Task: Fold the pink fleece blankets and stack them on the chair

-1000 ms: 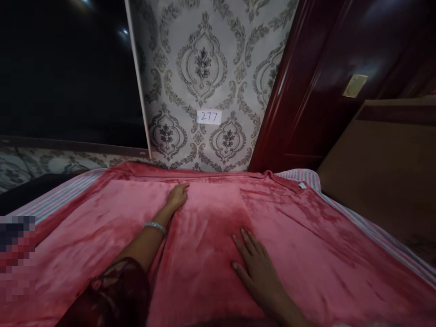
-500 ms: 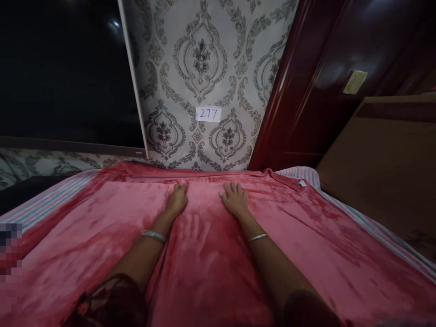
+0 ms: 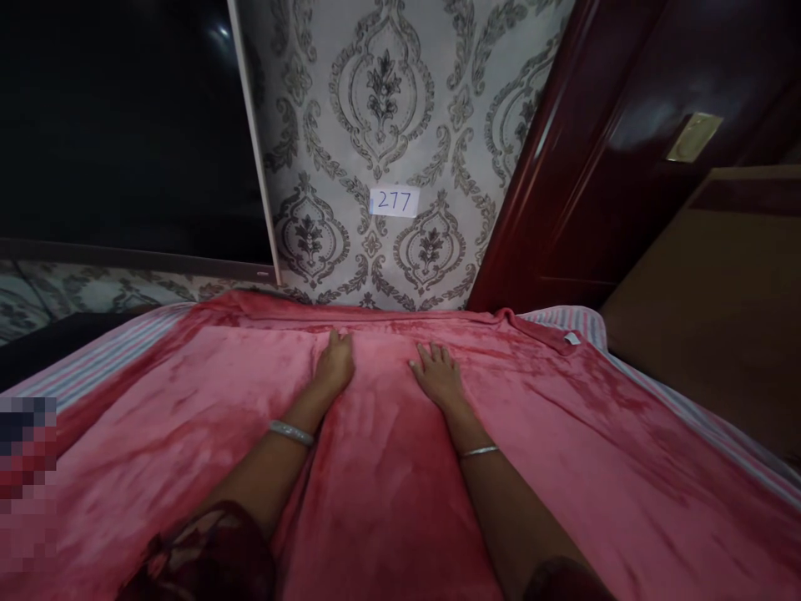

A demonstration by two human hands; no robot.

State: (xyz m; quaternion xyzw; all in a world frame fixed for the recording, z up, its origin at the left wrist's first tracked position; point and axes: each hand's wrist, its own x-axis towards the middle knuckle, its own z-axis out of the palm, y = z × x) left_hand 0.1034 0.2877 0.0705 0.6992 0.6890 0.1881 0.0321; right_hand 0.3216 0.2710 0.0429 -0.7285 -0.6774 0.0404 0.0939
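Your pink-red plush blanket [image 3: 391, 476] lies spread under both of your hands and extends well past them on either side. Your left hand [image 3: 335, 366] is on it near the far edge, fingers curled; can't tell if they pinch the fabric or only press it. A crease runs from under that hand back toward you. Your right hand [image 3: 440, 376] rests palm down just right of it, fingers spread, nothing gripped. A pale stretch of plush sits between them. Silver band bracelet [image 3: 291, 432] on your left wrist, thinner silver bangle [image 3: 479, 452] on your right. Small white fabric label [image 3: 571, 338] on the blanket's far edge, right of your right hand. Pink-grey-white striped sheet [image 3: 106, 359] shows beyond the blanket, outboard of both hands. Ahead of your hands: grey-white damask wallpaper [image 3: 381, 108] carrying a white paper card [image 3: 394, 201] marked 277. Ahead-left of your left hand: large black flat screen [image 3: 118, 133]. Ahead-right of your right hand: glossy dark-red wooden panel [image 3: 601, 167] with a gold rectangular plate [image 3: 694, 138].
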